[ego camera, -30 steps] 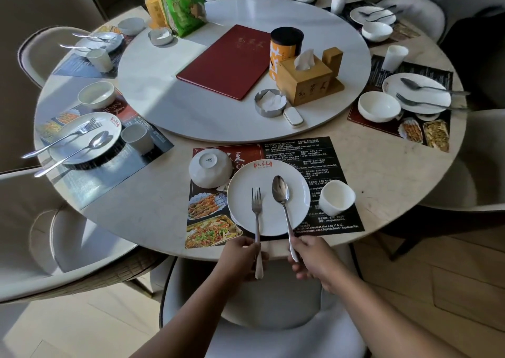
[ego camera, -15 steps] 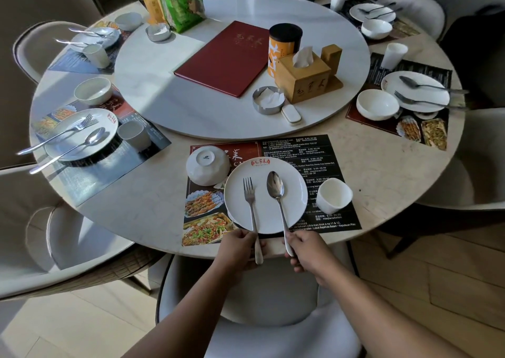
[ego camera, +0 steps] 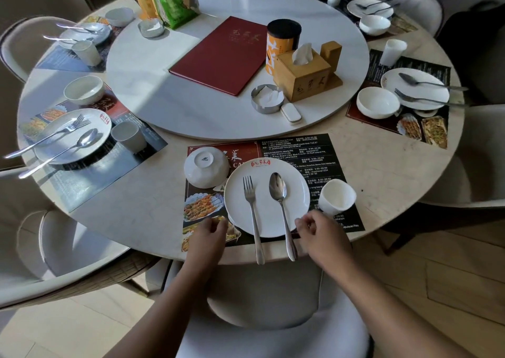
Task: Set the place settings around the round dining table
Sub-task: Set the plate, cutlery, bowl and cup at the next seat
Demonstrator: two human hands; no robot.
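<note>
White plate (ego camera: 297,193) bears one fork (ego camera: 252,215), one spoon (ego camera: 281,207); left hand (ego camera: 209,233), right hand (ego camera: 319,233): grip unclear.

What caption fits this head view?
Left hand and right hand flank the near plate; fork and spoon lie across it, handles toward the table edge.

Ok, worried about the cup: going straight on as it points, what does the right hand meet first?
The right hand would likely meet the plate rim first, then the spoon handle; the cup sits aside.
</note>
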